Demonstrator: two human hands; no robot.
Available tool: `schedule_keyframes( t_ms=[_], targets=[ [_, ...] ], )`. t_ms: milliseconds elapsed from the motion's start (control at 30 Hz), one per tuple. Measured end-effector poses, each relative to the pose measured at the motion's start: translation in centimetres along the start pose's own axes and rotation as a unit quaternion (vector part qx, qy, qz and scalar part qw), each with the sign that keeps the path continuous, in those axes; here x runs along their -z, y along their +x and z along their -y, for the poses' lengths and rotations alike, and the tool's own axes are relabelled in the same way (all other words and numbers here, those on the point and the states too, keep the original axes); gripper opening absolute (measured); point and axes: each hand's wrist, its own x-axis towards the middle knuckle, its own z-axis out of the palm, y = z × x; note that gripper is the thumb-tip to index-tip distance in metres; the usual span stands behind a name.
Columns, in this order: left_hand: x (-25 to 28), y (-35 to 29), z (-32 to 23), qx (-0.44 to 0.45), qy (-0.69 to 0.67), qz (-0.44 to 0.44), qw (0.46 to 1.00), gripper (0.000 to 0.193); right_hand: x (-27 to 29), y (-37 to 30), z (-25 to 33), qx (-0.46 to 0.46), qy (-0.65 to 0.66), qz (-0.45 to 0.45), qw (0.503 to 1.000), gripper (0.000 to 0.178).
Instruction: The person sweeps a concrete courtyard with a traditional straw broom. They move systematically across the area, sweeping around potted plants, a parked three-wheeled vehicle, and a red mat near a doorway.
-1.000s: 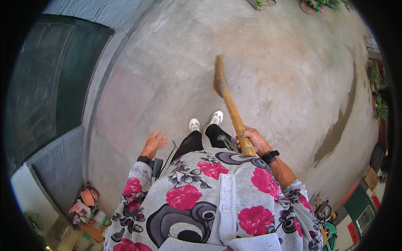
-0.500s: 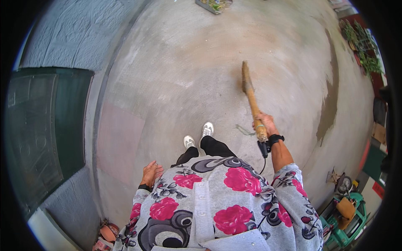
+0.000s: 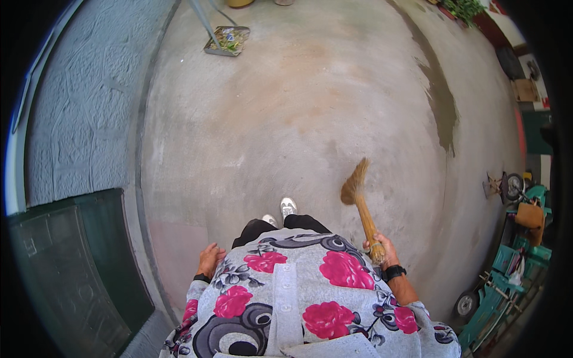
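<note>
My right hand (image 3: 385, 249) is wrapped round the thick yellowish handle of a short straw broom (image 3: 365, 218). The fanned bristles point forward and slightly left, over the concrete floor (image 3: 268, 131); whether they touch it I cannot tell. Hanging beside my left hip, my left hand (image 3: 211, 260) holds nothing, its fingers loosely bent and a little apart. Far ahead on the left, a grey long-handled dustpan (image 3: 222, 53) stands on the floor with green and straw-coloured litter in it.
A blue-grey wall (image 3: 83, 107) and a dark green door (image 3: 110, 250) run along the left. On the right, a dark wet streak (image 3: 441, 113) marks the concrete. Beyond it stand a green three-wheeled cart (image 3: 498, 298) and potted plants (image 3: 462, 8).
My right hand has drawn the broom back toward my body, its bristles now closer to my feet. The view has shifted forward, bringing more of the dustpan into sight.
</note>
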Motion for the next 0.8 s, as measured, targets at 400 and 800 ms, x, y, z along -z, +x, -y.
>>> schedule_keyframes(
  t_ms=[400,800],
  targets=[
    [3.9,9.7,-6.9,-0.118,0.163,0.096,0.975,0.051,-0.8,10.0,-7.2,-0.007,0.25,-0.078,0.965,0.008],
    [7.1,12.8,-18.2,-0.102,0.215,0.085,0.968,0.048,-21.2,14.9,0.8,0.09,0.168,0.094,0.977,0.024]
  ],
)
